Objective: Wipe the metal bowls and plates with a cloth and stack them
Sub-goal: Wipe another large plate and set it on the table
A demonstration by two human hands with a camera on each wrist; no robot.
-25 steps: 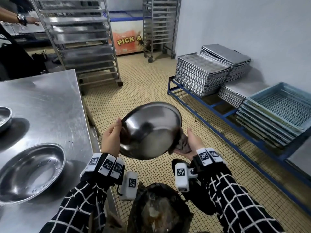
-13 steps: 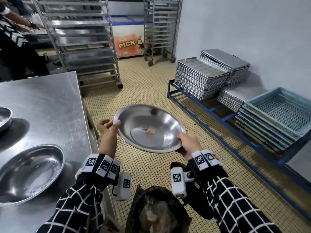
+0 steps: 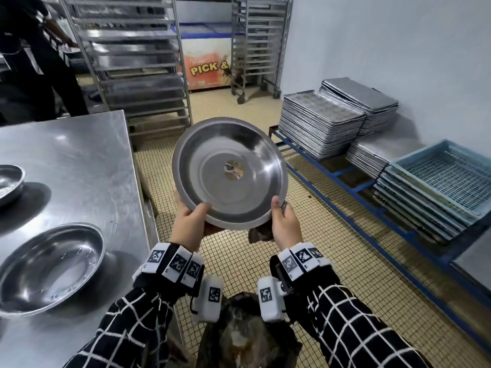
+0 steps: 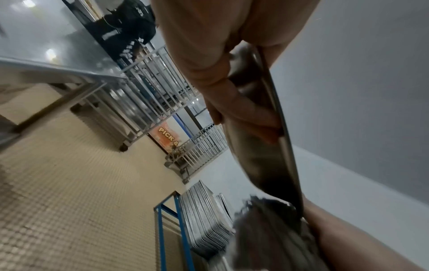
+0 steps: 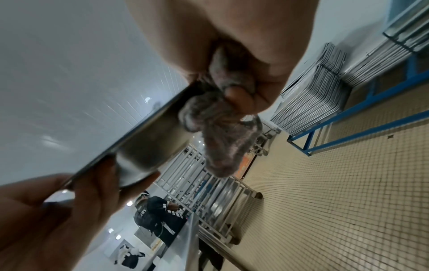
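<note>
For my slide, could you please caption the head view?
Both hands, left and right, tilt a metal bowl toward the camera, cloth tucked beneath.

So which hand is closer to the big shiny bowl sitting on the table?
Left. The left hand grips the held round metal bowl on the side towards the steel table, where the big shiny bowl rests. The right hand holds the far rim.

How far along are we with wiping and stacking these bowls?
No stack shows yet. In hand: one metal bowl, gripped at its rim by the left hand and right hand, the cloth bunched under the right. Left: two bowls sit apart, unstacked, on the steel table.
</note>
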